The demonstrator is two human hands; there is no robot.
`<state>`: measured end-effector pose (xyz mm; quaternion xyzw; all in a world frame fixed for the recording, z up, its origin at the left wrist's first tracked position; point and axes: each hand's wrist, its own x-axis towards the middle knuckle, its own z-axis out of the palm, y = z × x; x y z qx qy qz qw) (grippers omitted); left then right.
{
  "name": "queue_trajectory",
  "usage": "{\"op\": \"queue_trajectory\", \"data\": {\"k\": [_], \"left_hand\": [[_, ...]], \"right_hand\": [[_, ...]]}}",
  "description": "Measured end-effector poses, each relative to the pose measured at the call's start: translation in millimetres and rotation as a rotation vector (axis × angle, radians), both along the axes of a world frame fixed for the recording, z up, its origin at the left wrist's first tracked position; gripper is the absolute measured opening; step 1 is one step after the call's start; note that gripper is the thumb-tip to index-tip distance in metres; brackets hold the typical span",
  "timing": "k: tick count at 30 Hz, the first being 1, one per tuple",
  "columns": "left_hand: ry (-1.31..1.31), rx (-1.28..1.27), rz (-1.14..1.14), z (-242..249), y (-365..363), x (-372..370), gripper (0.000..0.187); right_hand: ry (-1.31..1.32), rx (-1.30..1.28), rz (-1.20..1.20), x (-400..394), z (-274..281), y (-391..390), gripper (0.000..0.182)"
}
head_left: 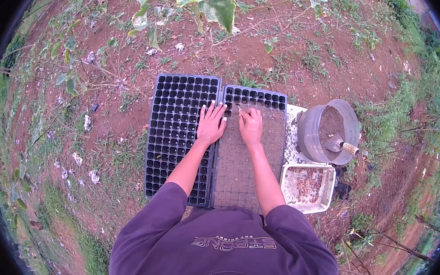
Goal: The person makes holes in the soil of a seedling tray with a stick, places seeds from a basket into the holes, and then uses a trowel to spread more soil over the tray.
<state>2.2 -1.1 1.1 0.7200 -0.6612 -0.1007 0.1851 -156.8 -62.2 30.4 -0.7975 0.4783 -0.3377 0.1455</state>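
My left hand [212, 123] lies flat with fingers spread on the right side of an empty black seedling tray [176, 134], its fingertips near the seam with a second tray. That second seedling tray [249, 160] is mostly filled with brown soil, while cells along its far end [257, 97] look dark and unfilled. Over the soil near those cells, my right hand [251, 125] has its fingers bunched and pointing down at the surface. Whatever may be between its fingertips is too small to make out.
To the right stands a clear plastic tub [310, 137] of soil with a trowel [341, 145] in it. Nearer me is a white basket [324, 197] holding small brownish bits. Leafy stems [217, 10] hang over the far ground, and weeds grow around.
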Motion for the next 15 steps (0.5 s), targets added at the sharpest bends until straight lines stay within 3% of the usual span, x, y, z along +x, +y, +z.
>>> {"op": "queue_trajectory", "data": {"k": [15], "left_hand": [[0.008, -0.015, -0.005, 0.7, 1.0, -2.3, 0.050]], "right_hand": [[-0.001, -0.008, -0.024, -1.9, 1.6, 3.7, 0.012]]}}
